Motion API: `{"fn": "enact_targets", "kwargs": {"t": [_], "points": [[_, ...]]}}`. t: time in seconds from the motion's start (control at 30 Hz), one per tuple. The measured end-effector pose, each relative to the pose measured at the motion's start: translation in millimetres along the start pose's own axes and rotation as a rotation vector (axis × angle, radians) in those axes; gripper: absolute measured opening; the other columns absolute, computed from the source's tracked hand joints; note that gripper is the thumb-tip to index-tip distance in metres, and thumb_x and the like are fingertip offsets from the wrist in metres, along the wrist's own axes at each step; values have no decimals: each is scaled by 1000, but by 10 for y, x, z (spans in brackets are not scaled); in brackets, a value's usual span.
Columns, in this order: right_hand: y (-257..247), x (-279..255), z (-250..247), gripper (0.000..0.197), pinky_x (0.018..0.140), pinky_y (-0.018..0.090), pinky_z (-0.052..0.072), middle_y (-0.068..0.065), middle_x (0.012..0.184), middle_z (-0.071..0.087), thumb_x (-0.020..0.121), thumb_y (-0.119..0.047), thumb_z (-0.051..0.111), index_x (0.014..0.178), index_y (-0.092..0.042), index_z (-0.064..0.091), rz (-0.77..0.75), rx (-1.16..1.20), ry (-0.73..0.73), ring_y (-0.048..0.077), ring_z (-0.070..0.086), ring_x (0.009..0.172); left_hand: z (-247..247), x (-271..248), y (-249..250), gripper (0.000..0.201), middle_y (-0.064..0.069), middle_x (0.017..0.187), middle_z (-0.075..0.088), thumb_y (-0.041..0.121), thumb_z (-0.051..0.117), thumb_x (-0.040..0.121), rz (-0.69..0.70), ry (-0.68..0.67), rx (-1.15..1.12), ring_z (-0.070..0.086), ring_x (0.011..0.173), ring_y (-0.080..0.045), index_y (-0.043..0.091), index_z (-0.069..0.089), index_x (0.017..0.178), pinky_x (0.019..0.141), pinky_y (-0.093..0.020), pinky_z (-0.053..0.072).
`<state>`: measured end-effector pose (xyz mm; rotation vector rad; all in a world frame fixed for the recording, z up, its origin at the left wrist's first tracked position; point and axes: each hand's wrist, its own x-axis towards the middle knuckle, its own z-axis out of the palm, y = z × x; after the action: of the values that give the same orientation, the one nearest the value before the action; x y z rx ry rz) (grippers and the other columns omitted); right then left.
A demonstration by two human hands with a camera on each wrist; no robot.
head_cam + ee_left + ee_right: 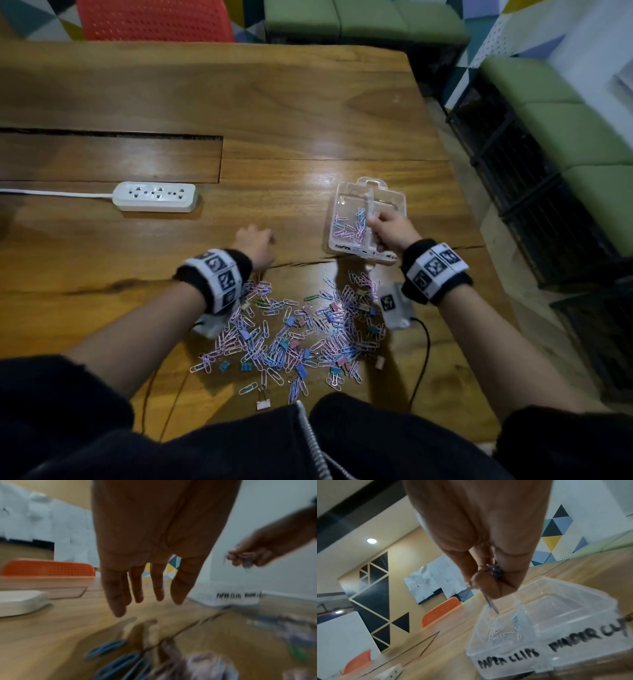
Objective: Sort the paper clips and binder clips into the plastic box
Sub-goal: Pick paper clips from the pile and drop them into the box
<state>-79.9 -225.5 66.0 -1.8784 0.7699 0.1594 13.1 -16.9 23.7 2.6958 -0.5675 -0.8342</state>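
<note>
Pinching a few paper clips point(491, 604), right hand point(394, 229) hangs over the plastic box point(394, 202), above its left compartment, so I'd judge a drop there. Handwritten labels on the box front: "PAPER CLIPS" left, right one partly cut off, looks like "BINDER CL…". Left hand point(255, 245) sits left of the box, grip spread, holding nothing. Mixed pile point(291, 332) of paper and binder clips lies on the tabletop point(274, 102), nearer the person than the box.
</note>
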Motion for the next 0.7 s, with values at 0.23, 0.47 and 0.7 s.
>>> {"fn": "enact_targets", "kwargs": {"t": [0.23,0.47,0.7], "points": [[-39,368,150,31,90,41,52,3,88,54,93,-17,44,119,-2,54,98,62,99,21,55,88,306,-228,-399,40,-14,138,38,20,49,91,-27,68,179,39,124,-28,9,45,130,102,-37,40],[145,-53,43,25,90,30,48,2,100,54,93,-1,35,106,-2,56,-52,292,223,16,51,98,412,-381,-357,52,-11,134,39,38,52,90,90,-2,135,35,126,-25,12,42,135,105,-37,35],[575,-706,290,24,78,24,47,-5,87,55,88,-2,45,79,-23,51,-88,243,192,11,53,82,415,-452,-317,29,-8,117,54,21,52,92,167,51,98,53,109,-23,9,58,117,94,-31,43]]}}
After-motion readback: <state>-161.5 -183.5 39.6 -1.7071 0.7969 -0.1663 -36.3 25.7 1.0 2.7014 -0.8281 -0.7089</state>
